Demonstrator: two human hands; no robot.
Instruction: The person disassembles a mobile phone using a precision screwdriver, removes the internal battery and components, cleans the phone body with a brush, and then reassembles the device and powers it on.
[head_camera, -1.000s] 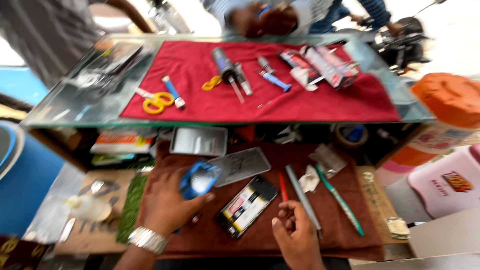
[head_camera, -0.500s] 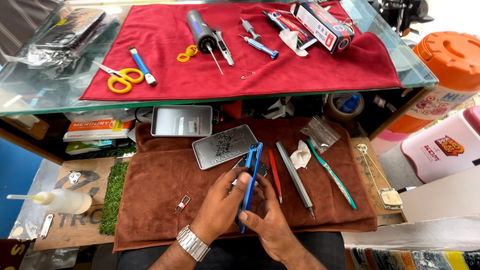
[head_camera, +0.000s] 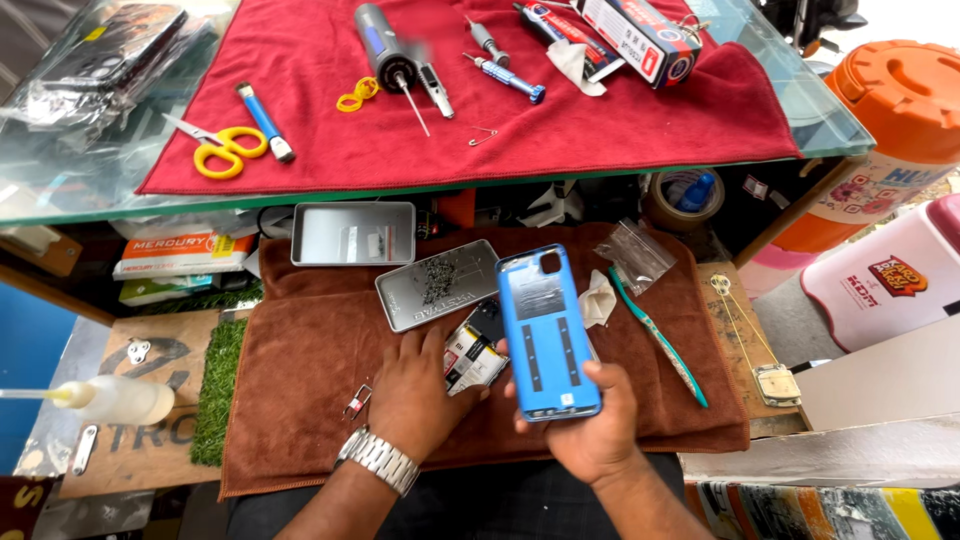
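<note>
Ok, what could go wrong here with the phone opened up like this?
The blue back cover sits only on the right hand's fingertips and could slip. The opened phone under the left hand lies exposed on the brown towel. Small parts on the metal tray could scatter if bumped.

Blue back cover (head_camera: 545, 335) — edge-on before — now faces up, lifted off the phone (head_camera: 472, 348).

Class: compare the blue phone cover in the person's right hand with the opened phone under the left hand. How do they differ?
The blue cover is lifted off the brown cloth in the right hand; the phone lies flat on it under the left hand. The cover shows a plain blue inner face; the phone shows exposed dark and white parts. The cover is fully visible; the phone is partly hidden. Both are similarly rectangular.
</note>
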